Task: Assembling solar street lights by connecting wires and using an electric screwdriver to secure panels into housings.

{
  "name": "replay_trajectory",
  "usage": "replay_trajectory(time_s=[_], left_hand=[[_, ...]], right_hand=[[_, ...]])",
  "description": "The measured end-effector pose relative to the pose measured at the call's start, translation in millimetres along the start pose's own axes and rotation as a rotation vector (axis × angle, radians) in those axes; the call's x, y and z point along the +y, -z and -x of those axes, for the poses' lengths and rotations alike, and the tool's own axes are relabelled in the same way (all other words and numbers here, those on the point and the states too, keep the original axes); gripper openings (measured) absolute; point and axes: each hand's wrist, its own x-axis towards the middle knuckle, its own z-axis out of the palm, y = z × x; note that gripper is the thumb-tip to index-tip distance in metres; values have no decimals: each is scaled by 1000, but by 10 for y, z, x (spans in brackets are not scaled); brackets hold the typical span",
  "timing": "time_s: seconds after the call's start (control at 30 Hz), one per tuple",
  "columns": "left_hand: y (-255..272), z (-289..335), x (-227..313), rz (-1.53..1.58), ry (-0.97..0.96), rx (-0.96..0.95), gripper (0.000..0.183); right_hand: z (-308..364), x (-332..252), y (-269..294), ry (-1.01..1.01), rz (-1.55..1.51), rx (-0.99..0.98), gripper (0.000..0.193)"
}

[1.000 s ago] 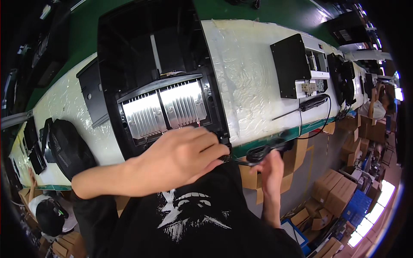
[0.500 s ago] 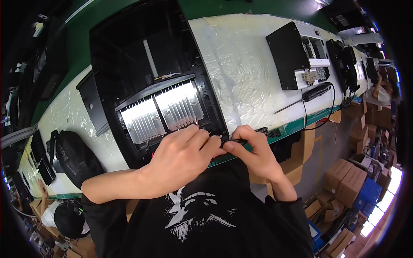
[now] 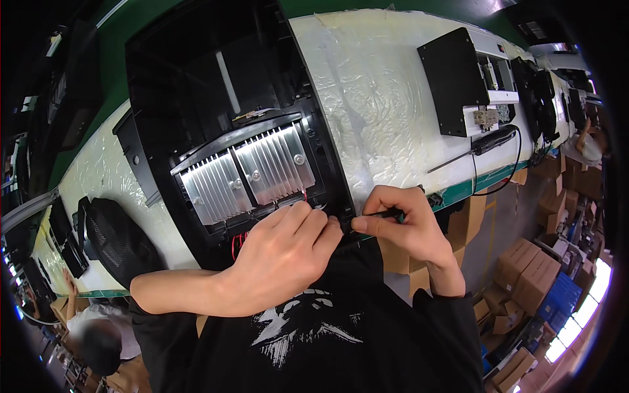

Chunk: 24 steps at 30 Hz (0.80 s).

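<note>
A large black housing (image 3: 190, 124) lies before me on the bench, with two finned silver heat sinks, the left one (image 3: 216, 190) and the right one (image 3: 278, 164), set in its near half. My left hand (image 3: 282, 255) bends over the housing's near edge with curled fingers; whatever they grip is hidden beneath them. Just right of it, my right hand (image 3: 409, 226) pinches a thin black cable (image 3: 386, 213) between thumb and forefinger at the housing's near right corner. Red wires (image 3: 239, 245) show beside my left hand.
Plastic film covers the white bench (image 3: 373, 85). To the right stand a black-and-white metal unit (image 3: 452, 78) and a black corded electric screwdriver (image 3: 495, 139). A black mesh-covered part (image 3: 118, 232) lies left. Cardboard boxes (image 3: 524, 265) fill the floor at right; a co-worker (image 3: 105, 334) is at lower left.
My right hand has drawn slightly to the right, widening the gap between the hands. The red wires by my left hand show more now. The whole view has shifted a little.
</note>
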Motion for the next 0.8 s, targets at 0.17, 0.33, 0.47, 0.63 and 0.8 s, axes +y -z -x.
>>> replay_trajectory(time_s=[0.17, 0.33, 0.47, 0.63, 0.8], left_hand=[[-45, -13, -11, -4, 9, -7, 18], [-21, -86, -26, 65, 32, -68, 16], [-34, -72, -50, -113, -26, -104, 10], [279, 132, -191, -99, -110, 52, 12], [596, 630, -591, -118, 389, 587, 17]], right_hand=[[-35, -14, 45, -63, 17, -9, 17], [-264, 332, 172, -220, -434, -236, 14], [-294, 535, 103, -178, -541, -242, 14], [-206, 499, -76, -107, -706, -262, 11], [-122, 687, -336, 148, -703, 67, 16]])
